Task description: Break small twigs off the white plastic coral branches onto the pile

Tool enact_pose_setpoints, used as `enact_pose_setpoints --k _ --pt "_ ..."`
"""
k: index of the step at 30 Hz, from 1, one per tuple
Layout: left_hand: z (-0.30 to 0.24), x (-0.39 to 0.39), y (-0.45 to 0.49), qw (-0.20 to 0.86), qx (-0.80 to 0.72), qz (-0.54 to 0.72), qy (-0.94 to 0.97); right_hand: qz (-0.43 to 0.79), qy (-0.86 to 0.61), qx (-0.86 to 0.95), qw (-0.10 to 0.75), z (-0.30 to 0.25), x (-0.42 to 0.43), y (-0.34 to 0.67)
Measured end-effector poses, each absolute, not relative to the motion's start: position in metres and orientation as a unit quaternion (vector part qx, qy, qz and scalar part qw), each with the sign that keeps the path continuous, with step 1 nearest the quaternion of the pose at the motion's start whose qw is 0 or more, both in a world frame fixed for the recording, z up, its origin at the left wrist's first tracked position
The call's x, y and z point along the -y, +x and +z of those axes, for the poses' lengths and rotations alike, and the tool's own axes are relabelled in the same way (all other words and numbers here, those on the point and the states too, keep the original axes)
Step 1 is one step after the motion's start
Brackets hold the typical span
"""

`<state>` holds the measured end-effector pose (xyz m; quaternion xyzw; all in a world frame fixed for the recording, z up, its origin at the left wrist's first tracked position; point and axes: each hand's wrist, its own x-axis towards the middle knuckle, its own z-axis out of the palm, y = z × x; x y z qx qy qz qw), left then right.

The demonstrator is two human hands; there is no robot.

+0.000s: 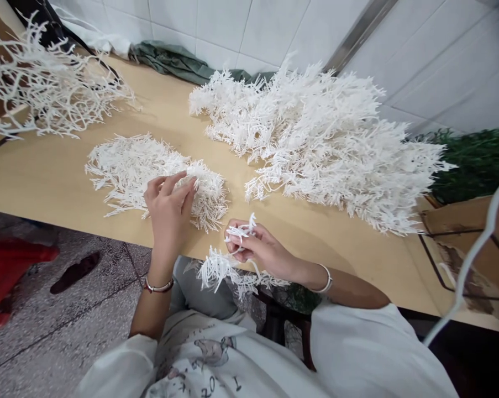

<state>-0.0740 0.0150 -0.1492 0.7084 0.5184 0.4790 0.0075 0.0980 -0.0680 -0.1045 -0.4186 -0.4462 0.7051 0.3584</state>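
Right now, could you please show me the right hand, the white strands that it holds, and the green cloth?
Right hand (269, 253), head view: near the base of the thumb.
White strands (241, 232), head view: branched part above the thumb.
Green cloth (183, 64), head view: near its middle.

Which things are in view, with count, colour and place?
Table: one, tan, centre
Large pile: one, white strands, right
Small pile: one, white strands, left
Tangled strands: many, white, upper left
Held strands: several, white, centre
Edge strands: many, white, lower centre
Cloth: one, green, back
Wall: one, white tiles, back
Foliage: some, green, right
Cardboard box: one, brown, right
Cable: one, whitish, right
Plastic item: one, red, left
Slipper: one, dark, left
Floor: one, grey speckled, left
Shirt: one, white, bottom
Bracelets: several, mixed colours, wrists
Left grip: one, at small pile
Right grip: one, round held strands
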Motion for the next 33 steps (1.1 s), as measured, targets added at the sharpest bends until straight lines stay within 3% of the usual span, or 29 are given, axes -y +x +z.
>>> enact_pose_setpoints --k 7,20,33 --pt "-0.154 -0.014 -0.073 0.022 -0.524 0.446 0.725 0.688 -0.432 0.446 0.376 -0.108 0.066 0.098" --pt "-0.145 -0.010 -0.078 0.030 -0.496 0.540 0.680 0.676 -0.446 0.442 0.387 -0.110 0.065 0.096" --pt "-0.144 -0.002 -0.071 0.030 -0.556 0.320 0.767 0.698 -0.442 0.426 0.369 -0.107 0.066 0.096"
